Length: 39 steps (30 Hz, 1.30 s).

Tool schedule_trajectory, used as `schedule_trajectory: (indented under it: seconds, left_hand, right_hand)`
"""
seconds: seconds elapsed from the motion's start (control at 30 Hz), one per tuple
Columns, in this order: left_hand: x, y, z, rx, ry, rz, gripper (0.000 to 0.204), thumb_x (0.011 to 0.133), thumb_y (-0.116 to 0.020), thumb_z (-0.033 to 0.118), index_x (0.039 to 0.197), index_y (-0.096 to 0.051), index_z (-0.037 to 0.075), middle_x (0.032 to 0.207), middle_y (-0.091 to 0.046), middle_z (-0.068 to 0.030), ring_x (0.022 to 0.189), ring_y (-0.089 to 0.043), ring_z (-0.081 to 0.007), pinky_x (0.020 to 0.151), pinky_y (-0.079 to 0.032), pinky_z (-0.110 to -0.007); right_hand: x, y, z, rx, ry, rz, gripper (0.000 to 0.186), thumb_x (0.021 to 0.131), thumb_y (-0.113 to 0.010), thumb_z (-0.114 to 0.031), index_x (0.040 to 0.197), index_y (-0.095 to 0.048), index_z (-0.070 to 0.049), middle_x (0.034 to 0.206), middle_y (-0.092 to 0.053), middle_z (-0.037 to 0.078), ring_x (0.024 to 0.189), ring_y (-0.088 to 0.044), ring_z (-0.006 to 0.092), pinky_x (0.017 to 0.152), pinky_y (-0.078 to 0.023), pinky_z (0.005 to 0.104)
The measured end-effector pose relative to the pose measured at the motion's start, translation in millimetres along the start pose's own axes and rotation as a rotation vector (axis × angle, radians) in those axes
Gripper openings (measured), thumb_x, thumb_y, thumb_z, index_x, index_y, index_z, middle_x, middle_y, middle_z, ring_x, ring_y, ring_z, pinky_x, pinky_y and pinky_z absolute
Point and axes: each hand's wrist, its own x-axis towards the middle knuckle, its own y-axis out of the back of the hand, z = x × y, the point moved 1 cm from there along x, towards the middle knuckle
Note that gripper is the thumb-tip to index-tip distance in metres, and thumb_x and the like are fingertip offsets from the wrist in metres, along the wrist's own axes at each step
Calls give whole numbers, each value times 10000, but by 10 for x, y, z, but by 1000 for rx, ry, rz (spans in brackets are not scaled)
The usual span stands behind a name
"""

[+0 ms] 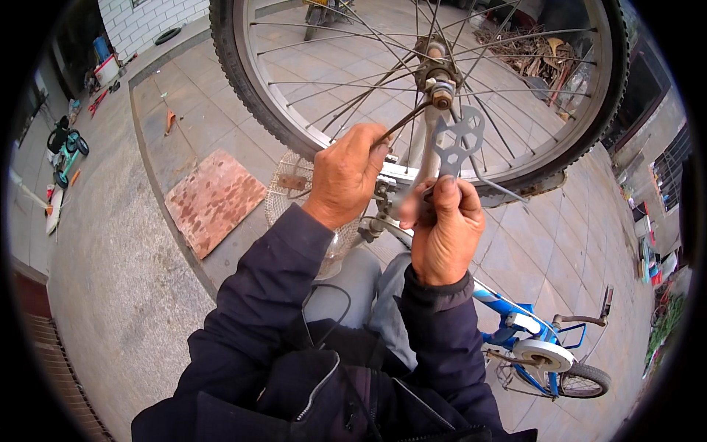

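My left hand [346, 173] is closed on a thin dark metal rod [405, 120], which runs up to the axle nut [442, 98] at the hub of an upturned bicycle wheel [616, 66]. My right hand [446, 228] grips a flat grey multi-hole wrench [462, 140], held upright just below the nut, in front of the pale fork. Part of that hand is blurred at its left side. A wire basket [283, 202] hangs beside my left hand, partly hidden behind it.
The blue bicycle frame [503, 311] extends to the lower right. A reddish square slab [215, 200] lies on the paving at the left. Farther off are a small green bike [68, 153], a woodpile [549, 62] and assorted items along the right wall.
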Motion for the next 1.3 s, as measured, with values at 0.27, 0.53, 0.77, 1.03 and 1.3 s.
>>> schedule_trajectory:
  seconds: [0.27,0.53,0.77,1.03,1.3]
  left_hand:
    - [17,2,11,-34,-14,21,164,851,-589,51,1009,-550,55,870,-612,-109,750,-616,-326,628,-488,-376]
    - [0,-12,-29,-45,-13,33,145,865,-568,108,1003,-554,64,866,-610,-105,748,-613,-325,628,-487,-385]
    - [2,34,12,-9,35,-37,183,892,-557,94,1067,-562,42,921,-645,-89,819,-650,-251,716,-506,-322]
    - [-1,9,-6,-5,17,-29,173,896,-553,71,1065,-557,32,909,-644,-89,815,-650,-243,710,-503,-308]
    - [6,17,-13,-11,3,-27,156,894,-550,45,1049,-552,25,903,-643,-94,799,-654,-243,701,-505,-308]
  right_hand:
    - [50,-176,108,-66,-64,11,230,930,-599,-208,878,-589,17,762,-630,117,540,-607,184,433,-492,264]
    - [57,-338,119,-51,-105,-65,257,932,-597,-219,870,-609,29,741,-621,90,487,-550,125,389,-453,224]
    - [87,-149,-57,-249,-93,-39,290,922,-615,-256,793,-586,1,670,-623,115,479,-579,134,362,-378,196]
    - [393,43,-773,-649,261,-21,160,815,-739,-125,808,-635,-4,603,-562,1,471,-445,43,425,-310,186]
    - [651,-115,-1354,-909,454,-267,116,806,-727,-59,811,-623,-7,633,-543,-13,541,-427,26,475,-288,173]
